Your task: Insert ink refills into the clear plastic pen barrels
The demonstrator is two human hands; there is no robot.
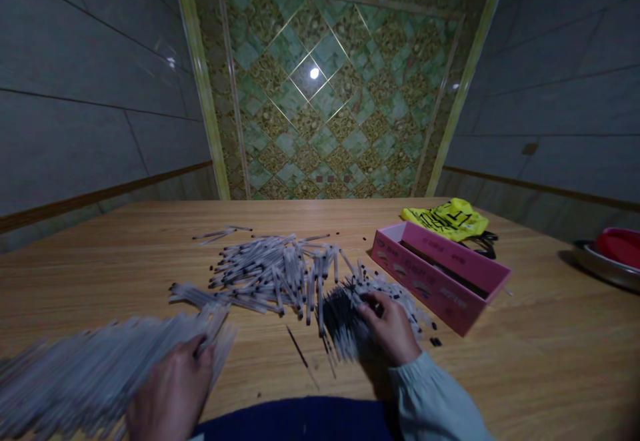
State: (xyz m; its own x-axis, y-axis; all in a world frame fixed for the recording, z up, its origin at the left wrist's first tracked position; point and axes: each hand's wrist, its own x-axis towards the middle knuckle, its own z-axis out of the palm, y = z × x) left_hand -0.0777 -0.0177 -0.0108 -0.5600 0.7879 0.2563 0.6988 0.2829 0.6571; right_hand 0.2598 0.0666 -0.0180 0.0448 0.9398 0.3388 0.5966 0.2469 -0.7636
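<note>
My left hand [173, 387] is closed, thumb against curled fingers, around what looks like a thin clear tube [216, 324]; motion smears it. Under and beside that hand spreads a wide layer of long clear tubes [90, 367], also blurred. My right hand [390, 327] has its fingers bent together over a heap of thin dark-tipped sticks [343, 321]; whatever the fingertips pinch is too small to name. Between the hands, a slender dark stick [299, 349] lies alone on the table. Beyond them is a pile of clear tubes with black ends [260, 264].
A pink open box [430, 274] with printed sides stands right of the heap, with small black caps [435, 341] near it. Behind the box lies a yellow bag [450, 219] with black lettering. At the far right edge sits a metal tray [605, 267] with a red item [620, 246].
</note>
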